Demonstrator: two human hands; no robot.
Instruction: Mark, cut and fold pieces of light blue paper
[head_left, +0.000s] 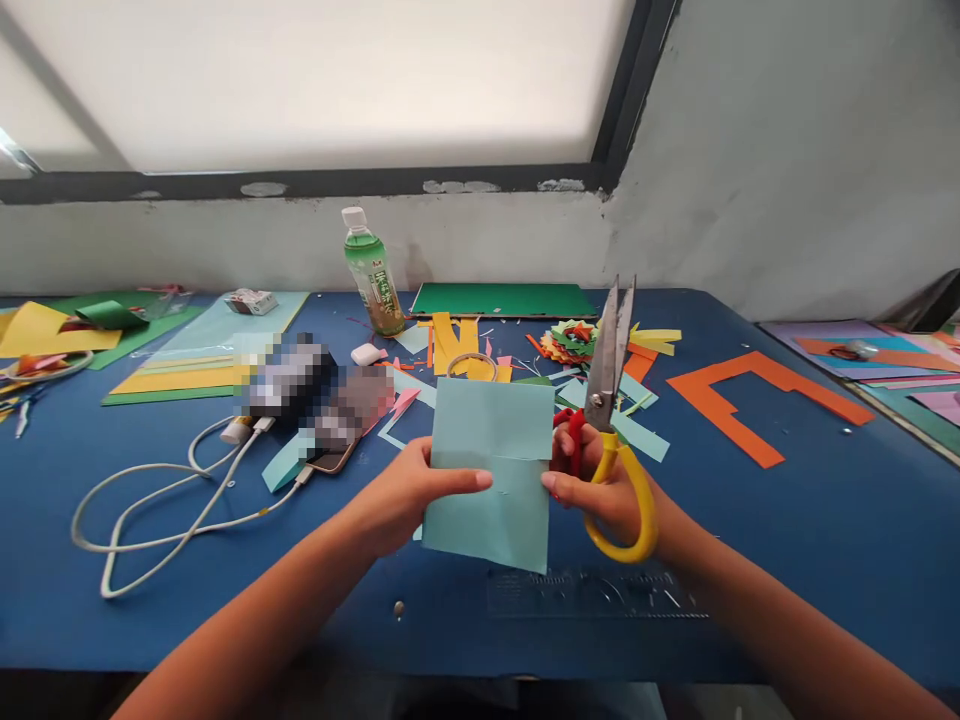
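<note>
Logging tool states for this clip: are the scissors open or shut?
Slightly open. The scissors, held in the right hand, point upward with a narrow gap between their tips.

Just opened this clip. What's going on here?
A person is handling a light blue paper above a blue table. The left hand grips its left side, thumb on the front. The right hand pinches the right edge while also holding scissors, blades pointing up and slightly apart. A slit runs partway across the paper from its right edge. A clear ruler and a cut orange piece lie on the table.
</note>
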